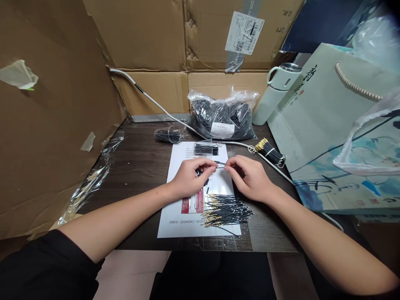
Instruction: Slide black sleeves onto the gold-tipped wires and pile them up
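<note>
My left hand [191, 177] and my right hand [248, 177] meet over a white printed sheet [175, 216] on a dark wooden table [140, 166]. Between their fingertips I pinch a thin black wire [220, 163]; the left hand also holds a few more short black wires in its palm. Just below my hands lies a loose pile of black wires with gold tips [226, 209]. A small banded bundle of wires [206, 148] rests on the sheet above my hands.
A clear bag full of black wires [221, 116] stands at the back. Another wire bundle [169, 136] lies left of it, a gold-tipped bundle [270, 152] to the right. A white cable [150, 100] crosses the table. Cardboard walls enclose it; a thermos [276, 93] and a paper bag [328, 125] stand right.
</note>
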`<state>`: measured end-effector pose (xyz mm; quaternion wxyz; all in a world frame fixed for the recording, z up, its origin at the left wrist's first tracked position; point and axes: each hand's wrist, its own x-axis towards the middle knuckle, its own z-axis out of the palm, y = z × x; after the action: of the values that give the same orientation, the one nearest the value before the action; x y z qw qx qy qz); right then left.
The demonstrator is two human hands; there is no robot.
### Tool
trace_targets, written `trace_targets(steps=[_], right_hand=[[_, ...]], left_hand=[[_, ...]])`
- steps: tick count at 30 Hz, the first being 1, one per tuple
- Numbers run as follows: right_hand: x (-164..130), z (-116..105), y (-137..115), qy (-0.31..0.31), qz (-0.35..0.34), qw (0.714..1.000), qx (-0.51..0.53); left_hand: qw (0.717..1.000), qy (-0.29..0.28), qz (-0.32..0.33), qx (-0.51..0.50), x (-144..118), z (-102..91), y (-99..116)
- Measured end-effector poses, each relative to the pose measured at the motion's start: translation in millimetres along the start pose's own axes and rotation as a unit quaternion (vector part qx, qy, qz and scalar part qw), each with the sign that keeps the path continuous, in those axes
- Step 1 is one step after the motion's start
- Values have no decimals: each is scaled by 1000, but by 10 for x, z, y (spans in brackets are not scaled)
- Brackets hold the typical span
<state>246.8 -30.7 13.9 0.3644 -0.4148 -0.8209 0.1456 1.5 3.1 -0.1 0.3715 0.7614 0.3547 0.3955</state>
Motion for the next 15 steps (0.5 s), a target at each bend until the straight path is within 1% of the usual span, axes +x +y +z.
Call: trace_targets(steps=[9,15], right_hand=[[-9,6,-25,-7,-9,1000,-5],[-10,8,-23,-12,2,1000,-3]], left_hand=[[1000,-7,-3,-7,-6,-3,17],[1000,-5,-2,-6,-10,-1,20]])
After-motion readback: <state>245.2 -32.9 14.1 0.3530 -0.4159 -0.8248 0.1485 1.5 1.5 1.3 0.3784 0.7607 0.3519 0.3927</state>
